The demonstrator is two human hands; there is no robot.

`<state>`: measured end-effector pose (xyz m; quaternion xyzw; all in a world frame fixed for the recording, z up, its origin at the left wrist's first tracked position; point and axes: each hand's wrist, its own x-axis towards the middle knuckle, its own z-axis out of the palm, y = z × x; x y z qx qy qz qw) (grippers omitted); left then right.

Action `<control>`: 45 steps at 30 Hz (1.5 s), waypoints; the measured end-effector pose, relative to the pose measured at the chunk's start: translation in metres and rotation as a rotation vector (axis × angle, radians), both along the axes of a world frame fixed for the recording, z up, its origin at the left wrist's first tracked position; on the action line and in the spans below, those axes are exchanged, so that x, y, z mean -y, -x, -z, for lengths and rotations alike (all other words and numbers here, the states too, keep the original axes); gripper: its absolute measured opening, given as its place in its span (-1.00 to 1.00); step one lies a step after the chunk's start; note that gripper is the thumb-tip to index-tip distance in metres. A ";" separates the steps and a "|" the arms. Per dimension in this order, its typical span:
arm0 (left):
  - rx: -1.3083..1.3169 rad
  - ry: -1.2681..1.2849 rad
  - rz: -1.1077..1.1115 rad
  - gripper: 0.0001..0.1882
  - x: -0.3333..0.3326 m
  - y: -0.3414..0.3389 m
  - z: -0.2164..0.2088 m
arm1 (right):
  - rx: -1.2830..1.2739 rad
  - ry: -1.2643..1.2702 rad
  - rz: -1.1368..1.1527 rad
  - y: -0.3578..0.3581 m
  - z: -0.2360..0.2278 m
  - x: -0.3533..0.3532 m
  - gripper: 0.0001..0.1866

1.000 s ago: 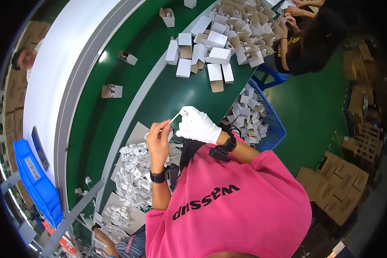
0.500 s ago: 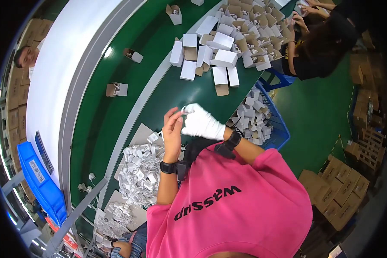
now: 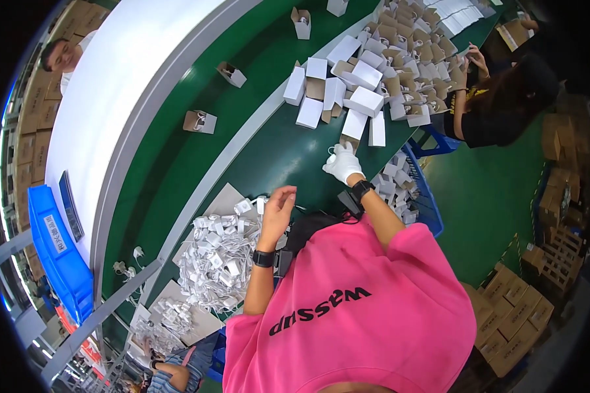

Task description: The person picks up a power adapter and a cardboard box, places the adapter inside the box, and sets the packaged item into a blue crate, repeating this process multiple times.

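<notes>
My right hand (image 3: 343, 164), in a white glove, reaches forward to the near end of a white carton (image 3: 354, 123). Its fingers are bent against the brown inner flap there, and anything under them is hidden. Bare, my left hand (image 3: 279, 213) is raised beside the pile of white chargers (image 3: 219, 262), fingers loosely extended and nothing visible in them. A white charger (image 3: 261, 204) lies at the pile's edge by that hand. More white cartons (image 3: 309, 112) lie scattered beyond my right hand, some upright and some on their sides.
Many open cartons with chargers (image 3: 413, 72) crowd the far right of the green table (image 3: 262, 150). A blue crate of small white pieces (image 3: 426, 196) stands at my right. Cartons sit along the green belt (image 3: 157, 150). Another person (image 3: 505, 98) works at far right.
My hands were together over the table, a white loop at the gloved fingers. Now the right hand has gone forward and right to a carton, and the left has drawn back toward the pile.
</notes>
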<state>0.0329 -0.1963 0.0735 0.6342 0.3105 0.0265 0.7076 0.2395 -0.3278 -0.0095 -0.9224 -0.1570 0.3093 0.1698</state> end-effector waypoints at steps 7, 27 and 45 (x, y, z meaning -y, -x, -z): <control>-0.011 0.012 0.017 -0.73 -0.003 0.002 0.004 | 0.087 -0.054 0.053 -0.017 0.000 -0.022 -0.30; 0.069 -0.566 -0.019 -0.31 -0.016 -0.015 0.080 | -0.377 -0.913 -0.318 0.058 -0.080 -0.009 -0.39; 0.097 -0.717 0.143 -0.46 -0.021 -0.009 0.090 | 0.068 -0.237 -0.388 0.080 -0.058 -0.059 -0.53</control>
